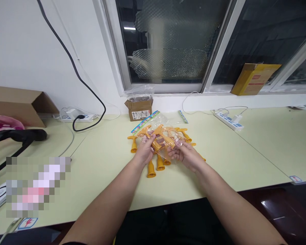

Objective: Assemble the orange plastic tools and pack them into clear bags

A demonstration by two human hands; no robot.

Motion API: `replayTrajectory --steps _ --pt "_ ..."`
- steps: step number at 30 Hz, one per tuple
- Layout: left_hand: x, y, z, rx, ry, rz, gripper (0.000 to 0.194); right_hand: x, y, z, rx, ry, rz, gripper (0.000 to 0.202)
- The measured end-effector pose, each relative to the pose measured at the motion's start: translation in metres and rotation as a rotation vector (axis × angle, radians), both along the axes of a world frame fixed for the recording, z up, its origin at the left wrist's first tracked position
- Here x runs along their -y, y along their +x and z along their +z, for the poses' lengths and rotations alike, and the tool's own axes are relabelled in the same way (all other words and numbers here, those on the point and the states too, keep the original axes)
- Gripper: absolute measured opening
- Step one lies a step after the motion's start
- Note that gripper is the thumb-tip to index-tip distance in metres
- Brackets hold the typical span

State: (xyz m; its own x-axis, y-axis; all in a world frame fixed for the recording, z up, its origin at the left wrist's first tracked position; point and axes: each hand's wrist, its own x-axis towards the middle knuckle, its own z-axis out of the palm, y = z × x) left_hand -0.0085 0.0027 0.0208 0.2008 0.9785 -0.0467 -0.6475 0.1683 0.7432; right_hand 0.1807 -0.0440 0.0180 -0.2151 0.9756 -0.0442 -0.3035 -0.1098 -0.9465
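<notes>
A clear plastic bag (158,119) with a blue patterned top strip is held between my two hands. Yellow-orange plastic pieces with T-shaped tops and flared ends show through its film. My left hand (144,149) grips the bag's left side, thumb on top. At the lower right, my right hand (185,153) has its fingers bent against the film. Under and around the bag lie several more pieces of the same kind, one yellow T-handled piece (134,144) to the left and another yellow flared piece (151,169) nearer the front.
Behind the bag stands a small open cardboard box (139,110). A second clear bag's blue strip (183,116) lies beyond the pieces. Power strips (228,119) and cables line the wall. A black curved object (17,136) and a large carton (15,102) occupy the left.
</notes>
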Motion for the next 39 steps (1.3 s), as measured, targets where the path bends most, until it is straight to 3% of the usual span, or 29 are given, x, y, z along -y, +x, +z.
replayTrajectory --steps 7,12,15,18,22,28,33,37,39 --pt "0.003 -0.001 -0.007 -0.16 0.045 -0.094 0.038 0.0 -0.012 0.011 -0.092 0.047 -0.073 0.043" --pt "0.004 -0.003 -0.011 -0.253 0.117 -0.155 0.029 -0.006 -0.014 0.012 -0.229 -0.139 0.004 0.028" --pt "0.004 -0.004 -0.01 -0.293 0.116 -0.199 0.037 -0.01 -0.014 0.008 -0.281 -0.201 -0.086 0.031" --pt "0.005 -0.003 -0.009 -0.28 0.047 -0.203 0.05 -0.012 -0.016 0.003 -0.291 -0.157 -0.157 0.042" --pt "0.004 -0.001 -0.008 -0.2 -0.035 -0.129 0.05 -0.007 -0.018 -0.001 -0.159 -0.043 -0.125 0.061" --pt "0.002 0.002 -0.008 -0.081 -0.078 -0.071 0.044 -0.001 -0.016 -0.003 0.113 0.117 -0.267 0.055" --pt "-0.001 0.001 -0.006 0.003 -0.109 -0.039 0.049 -0.003 -0.017 0.001 0.047 0.189 -0.14 0.043" --pt "-0.004 -0.002 -0.003 0.042 -0.165 -0.016 0.029 0.012 -0.012 0.008 0.053 0.237 0.066 0.041" --pt "-0.006 -0.006 -0.001 0.054 -0.204 -0.016 0.025 0.023 -0.002 0.012 0.15 0.282 0.074 0.036"
